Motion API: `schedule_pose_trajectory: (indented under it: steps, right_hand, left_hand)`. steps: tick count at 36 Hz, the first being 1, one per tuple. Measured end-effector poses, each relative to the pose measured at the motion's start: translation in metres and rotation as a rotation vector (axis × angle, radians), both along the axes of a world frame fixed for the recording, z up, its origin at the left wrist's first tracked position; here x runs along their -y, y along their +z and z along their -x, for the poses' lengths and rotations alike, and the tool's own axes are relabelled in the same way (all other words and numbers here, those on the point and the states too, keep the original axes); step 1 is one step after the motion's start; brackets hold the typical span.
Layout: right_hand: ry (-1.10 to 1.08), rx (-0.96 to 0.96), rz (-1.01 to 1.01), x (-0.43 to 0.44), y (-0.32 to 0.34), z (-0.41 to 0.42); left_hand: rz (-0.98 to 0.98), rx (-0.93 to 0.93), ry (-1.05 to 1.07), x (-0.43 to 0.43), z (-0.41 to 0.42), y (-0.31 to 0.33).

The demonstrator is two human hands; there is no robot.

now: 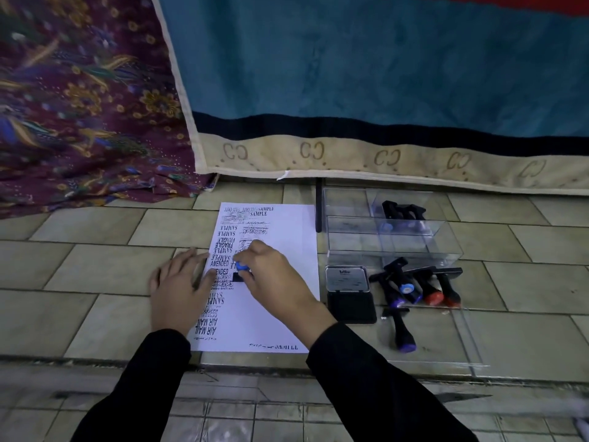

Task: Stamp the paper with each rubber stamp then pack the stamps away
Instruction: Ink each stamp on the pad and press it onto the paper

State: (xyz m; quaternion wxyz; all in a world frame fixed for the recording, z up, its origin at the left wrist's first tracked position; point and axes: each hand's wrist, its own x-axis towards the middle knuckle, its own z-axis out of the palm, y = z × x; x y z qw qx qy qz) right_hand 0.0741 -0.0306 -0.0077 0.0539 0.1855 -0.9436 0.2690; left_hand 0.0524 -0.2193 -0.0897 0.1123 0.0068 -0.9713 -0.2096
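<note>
Stamp (242, 272) – light, rigid – gripped by its blue knob in right hand (274, 275); left hand (178, 288) lies spread flat, pinning flimsy paper (280, 250).

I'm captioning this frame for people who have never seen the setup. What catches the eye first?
The white paper at centre, its left side crowded with black stamp prints. On it, the right hand presses a blue-topped stamp while the left hand pins the edge. To the right lie the open ink pad and loose stamps.

Ink pad (348, 279) lies right of paper (280, 314), stamps (417, 290) farther right.
</note>
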Motion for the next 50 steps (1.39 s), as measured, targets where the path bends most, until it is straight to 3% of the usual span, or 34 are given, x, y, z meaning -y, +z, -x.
schedule_pose_trajectory:
  steps: [33, 41, 46, 50]
  right_hand:
    - [0.040, -0.007, -0.146, 0.013, 0.003, -0.009]
    - [0.006, -0.016, -0.022, 0.007, -0.013, 0.000]
    - [-0.199, 0.005, 0.300, -0.024, -0.003, 0.003]
    - [-0.362, -0.036, 0.440, -0.067, 0.018, -0.006]
  left_hand:
    - [-0.001, 0.009, -0.001, -0.004, -0.003, 0.008]
    - [-0.010, 0.007, -0.005, -0.004, -0.003, 0.008]
    - [-0.009, 0.008, -0.011, -0.002, -0.002, 0.007]
    - [-0.002, 0.009, -0.014, -0.002, -0.003, 0.006]
